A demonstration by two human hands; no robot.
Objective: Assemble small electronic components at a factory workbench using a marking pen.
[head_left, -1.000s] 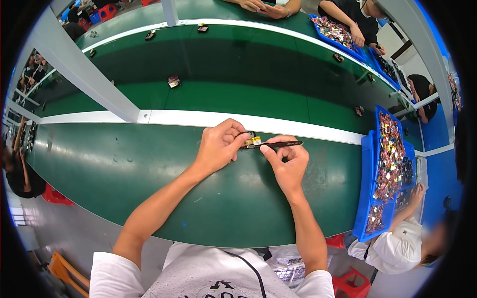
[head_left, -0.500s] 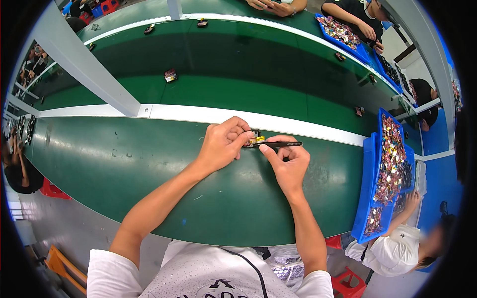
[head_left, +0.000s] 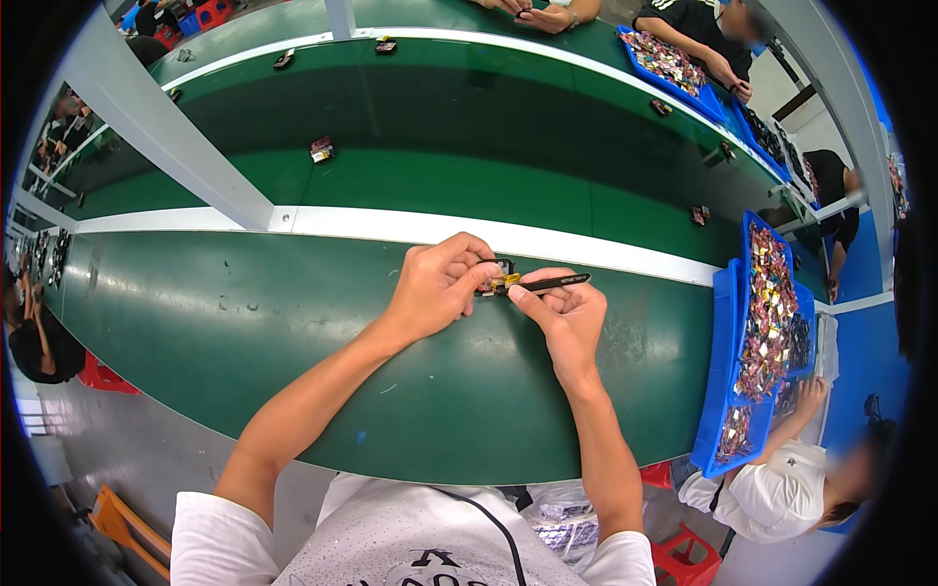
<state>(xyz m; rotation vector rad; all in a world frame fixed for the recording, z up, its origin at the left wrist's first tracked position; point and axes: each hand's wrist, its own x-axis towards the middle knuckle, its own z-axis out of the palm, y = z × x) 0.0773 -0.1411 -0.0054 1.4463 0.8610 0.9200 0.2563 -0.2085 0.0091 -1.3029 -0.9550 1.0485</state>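
Pinching the part (head_left: 511, 279), the left hand (head_left: 435, 283) has a narrow grip, fingertips on its left side; the right hand's (head_left: 570, 317) grip is closed around a black tool (head_left: 562, 282). The part, a black frame with yellow on it, is held near the middle of the tabletop (head_left: 293, 322), just before the white rail (head_left: 410, 225). The step in hand looks like fine work on the part with the tool's tip, which lies at or against it; contact is too small to confirm. As a judgement, the next move calls for a firm left pinch and small, light control of the tip.

As for writing, pale marks run along the tool, too small to read for certain. Dark lettering crosses the shirt (head_left: 420, 532), cut off at the lower edge. Any print on the part cannot be made out.
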